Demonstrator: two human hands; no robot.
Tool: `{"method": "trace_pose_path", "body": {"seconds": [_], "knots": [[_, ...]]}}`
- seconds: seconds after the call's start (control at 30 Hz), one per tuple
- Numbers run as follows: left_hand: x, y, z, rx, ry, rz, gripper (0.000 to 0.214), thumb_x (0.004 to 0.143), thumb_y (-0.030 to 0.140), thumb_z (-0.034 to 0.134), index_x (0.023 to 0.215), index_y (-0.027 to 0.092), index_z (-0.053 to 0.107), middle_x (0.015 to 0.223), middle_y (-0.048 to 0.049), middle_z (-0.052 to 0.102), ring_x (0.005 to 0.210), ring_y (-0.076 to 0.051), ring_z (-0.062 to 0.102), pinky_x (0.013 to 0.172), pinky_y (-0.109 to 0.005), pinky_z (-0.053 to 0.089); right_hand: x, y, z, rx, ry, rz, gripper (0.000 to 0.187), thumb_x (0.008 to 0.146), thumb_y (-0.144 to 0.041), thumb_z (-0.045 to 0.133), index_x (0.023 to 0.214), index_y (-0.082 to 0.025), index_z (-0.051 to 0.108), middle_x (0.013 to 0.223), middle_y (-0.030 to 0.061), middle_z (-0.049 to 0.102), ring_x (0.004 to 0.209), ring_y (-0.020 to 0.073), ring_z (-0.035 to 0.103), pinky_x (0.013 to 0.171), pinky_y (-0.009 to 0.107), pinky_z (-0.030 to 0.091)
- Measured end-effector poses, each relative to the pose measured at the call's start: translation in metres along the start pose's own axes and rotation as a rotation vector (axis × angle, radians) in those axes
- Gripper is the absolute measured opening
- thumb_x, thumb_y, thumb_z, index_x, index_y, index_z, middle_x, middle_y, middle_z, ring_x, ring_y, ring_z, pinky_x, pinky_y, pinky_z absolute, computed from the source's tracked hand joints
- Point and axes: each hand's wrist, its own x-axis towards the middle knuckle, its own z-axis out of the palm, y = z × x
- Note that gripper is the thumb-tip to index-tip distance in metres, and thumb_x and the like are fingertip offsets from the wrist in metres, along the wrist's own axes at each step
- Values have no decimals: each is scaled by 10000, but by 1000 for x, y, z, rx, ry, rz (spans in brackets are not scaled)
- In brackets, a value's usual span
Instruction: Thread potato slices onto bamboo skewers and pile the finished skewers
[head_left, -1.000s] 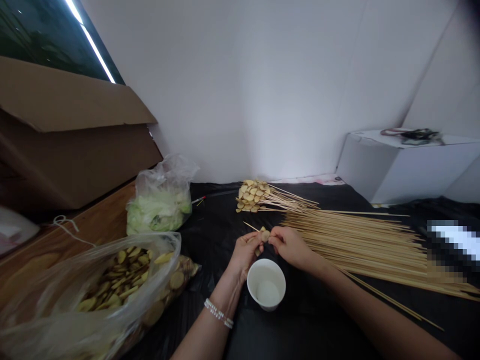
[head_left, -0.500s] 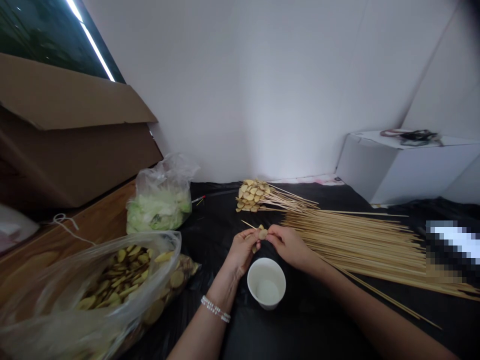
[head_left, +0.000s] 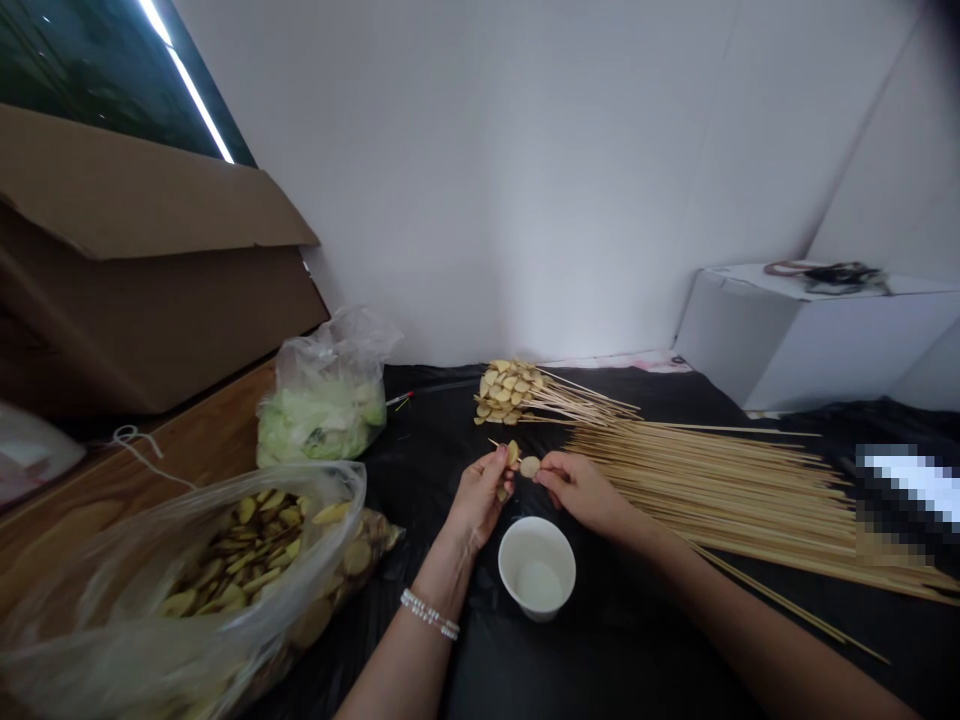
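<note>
My left hand (head_left: 481, 492) is closed in a pinch on a yellowish potato slice (head_left: 513, 453), with the pointed end of a bamboo skewer (head_left: 493, 441) poking out past the fingertips. Another piece shows under these fingers. To the right, my right hand (head_left: 574, 485) is closed on the skewer at the edge of a round potato slice (head_left: 530, 467), which faces me in the gap between the hands. My fingers hide most of the skewer there. Just below both hands stands a white paper cup (head_left: 537, 532), its inside pale.
Loaded potato skewers (head_left: 514, 388) lie at the back, beside a wide pile of bare bamboo skewers (head_left: 720, 485). An open plastic bag (head_left: 346, 490) of potato slices and a bag of leafy vegetables (head_left: 322, 420) stand left. Beyond are a cardboard box (head_left: 157, 310) and a white box (head_left: 757, 335).
My hands have drawn slightly apart. The round slice stays by my right fingers, and the gap between it and the slice in my left hand has widened. The view has shifted a little.
</note>
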Motion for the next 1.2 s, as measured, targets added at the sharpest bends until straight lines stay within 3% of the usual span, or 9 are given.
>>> {"method": "trace_pose_path", "body": {"seconds": [0.13,0.23,0.5,0.77,0.9,1.03,1.2], "knots": [[-3,-1,2,126,-60,46,398,531,289,845,838,114,660,629,33,537,462,0,392,416,-123,300,0,1,0,-9,-2,13,212,825,-266,476,634,-188,523,528,-32,519,509,104,468,501,222,322],[-2,-2,2,163,-45,60,361,534,302,840,763,120,629,588,43,518,434,-3,366,402,-139,265,-1,2,1,-9,-16,-11,204,835,-277,472,663,-187,535,538,-30,533,518,105,483,509,220,334],[2,-2,-1,94,-8,33,390,554,400,812,746,89,677,608,4,542,493,-17,416,432,-126,312,-5,-4,1,-29,-34,5,209,851,-301,458,695,-195,547,509,-40,551,458,99,469,488,219,323],[2,-3,-3,82,-20,40,336,505,335,846,685,90,703,594,0,553,504,-23,426,459,-136,337,-3,-3,0,27,-74,0,215,836,-263,450,647,-188,517,513,-41,517,471,94,444,480,210,308],[1,-5,-2,88,-23,42,328,521,326,838,701,84,709,589,-1,556,496,-22,421,459,-144,331,-2,-1,1,-90,40,-102,207,822,-239,466,626,-187,509,563,-25,531,542,106,469,528,216,319],[1,-10,1,118,-11,19,341,483,317,850,685,87,700,557,4,561,456,-25,417,434,-158,309,-2,0,1,-28,-28,-61,210,839,-248,453,647,-190,517,531,-36,520,507,102,468,508,210,322],[0,-10,3,91,-5,9,335,470,290,854,681,87,692,553,4,570,448,-22,419,437,-155,322,-1,-1,2,-10,-14,-66,189,841,-239,452,681,-189,538,531,-43,508,508,100,461,499,207,317]]}}
